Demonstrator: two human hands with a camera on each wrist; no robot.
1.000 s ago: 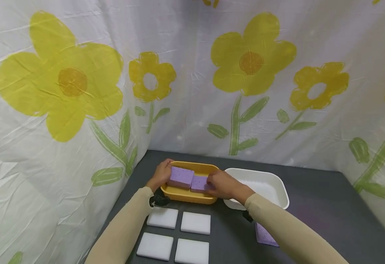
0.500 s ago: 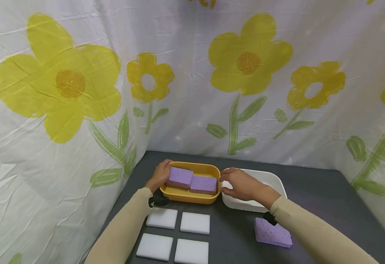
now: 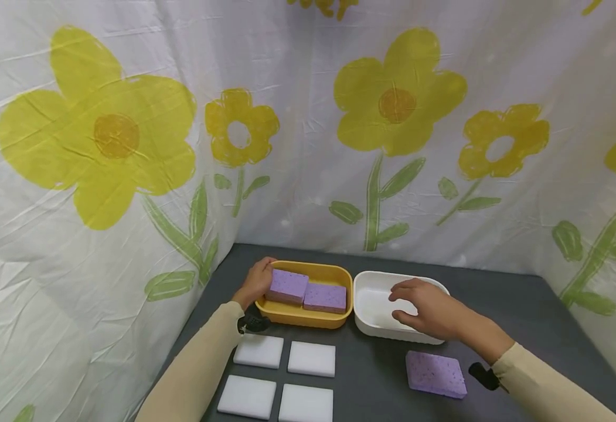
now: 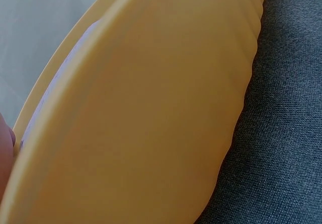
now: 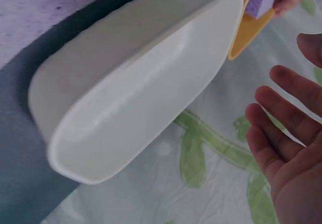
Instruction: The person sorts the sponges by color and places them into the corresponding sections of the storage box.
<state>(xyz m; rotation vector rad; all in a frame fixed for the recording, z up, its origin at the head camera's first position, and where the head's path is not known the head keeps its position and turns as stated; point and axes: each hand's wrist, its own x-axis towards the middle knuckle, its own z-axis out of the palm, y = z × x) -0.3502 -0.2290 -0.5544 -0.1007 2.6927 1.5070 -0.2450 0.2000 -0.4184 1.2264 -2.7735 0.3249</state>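
My left hand (image 3: 257,280) grips the left end of a yellow plastic tray (image 3: 305,317). In the left wrist view a fingertip (image 4: 6,143) shows at the rim, with the tray's outer wall filling the middle. Inside the tray lie two purple sponges, the left sponge (image 3: 288,286) a little higher than the right sponge (image 3: 325,298). Over a white tray (image 3: 378,325) hovers my right hand (image 3: 434,309), fingers apart and holding nothing. The right wrist view shows those fingers (image 5: 289,110) loosely spread beside the white tray, whose visible inside is bare.
Another purple sponge (image 3: 436,374) lies on the dark table in front of the white tray. Several white foam pads (image 3: 312,358) are laid in two rows before the yellow tray. A flowered curtain (image 3: 308,146) hangs behind and to the left.
My right hand has let go of the right sponge in the yellow tray and moved right, over the white tray. The left hand has stayed at the yellow tray's end.
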